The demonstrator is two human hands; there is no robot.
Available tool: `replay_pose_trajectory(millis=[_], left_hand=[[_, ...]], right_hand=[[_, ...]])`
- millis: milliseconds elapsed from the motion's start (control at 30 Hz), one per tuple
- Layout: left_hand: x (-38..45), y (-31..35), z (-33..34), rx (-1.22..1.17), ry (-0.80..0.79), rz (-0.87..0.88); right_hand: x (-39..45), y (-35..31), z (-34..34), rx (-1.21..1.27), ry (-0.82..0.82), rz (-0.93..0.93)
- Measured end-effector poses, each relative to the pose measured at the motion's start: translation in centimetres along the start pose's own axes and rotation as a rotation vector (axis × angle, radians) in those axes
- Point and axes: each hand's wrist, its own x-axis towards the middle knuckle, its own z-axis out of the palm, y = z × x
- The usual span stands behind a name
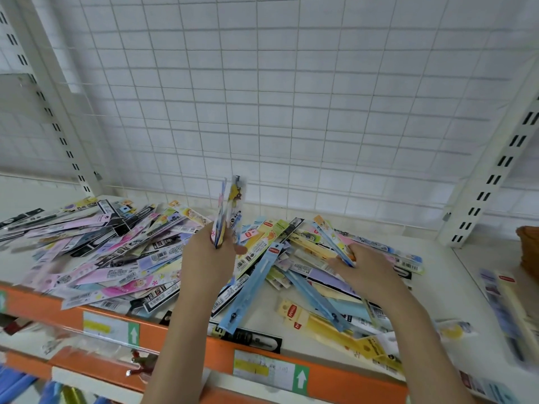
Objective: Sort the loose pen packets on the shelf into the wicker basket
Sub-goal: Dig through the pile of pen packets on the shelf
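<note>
The loose pen packets (151,252) lie in a wide heap across the white shelf (455,275). Over the middle of that heap the left hand (208,255) holds a small bunch of packets (226,212) upright, its grip clamped around their lower ends. To the right of the heap's middle, the right hand (369,272) pinches one blue-and-yellow packet (332,243), lifting it at a slant from the pile. The wicker basket (528,252) shows only as a brown edge far to the right of the heap, well apart from both hands. This looks like the gathering step: the next move probably calls for adding the single packet to the bunch, then carrying it rightward to the basket.
</note>
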Motion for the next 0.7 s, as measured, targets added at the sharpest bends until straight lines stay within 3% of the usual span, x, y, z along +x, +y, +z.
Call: replay_pose_trajectory(millis=[300, 533, 700], left_hand=[[-0.2, -0.5, 0.4, 0.013, -0.014, 0.024], [-0.3, -0.7, 1.5, 0.235, -0.158, 0.121], [0.1, -1.2, 2.6, 0.395, -0.176, 0.206]], right_hand=[[-0.2, 0.1, -0.3, 0.0, -0.001, 0.016], [-0.4, 0.4, -0.7, -0.021, 0.009, 0.01], [-0.6, 1.1, -1.4, -0.021, 0.061, 0.038]])
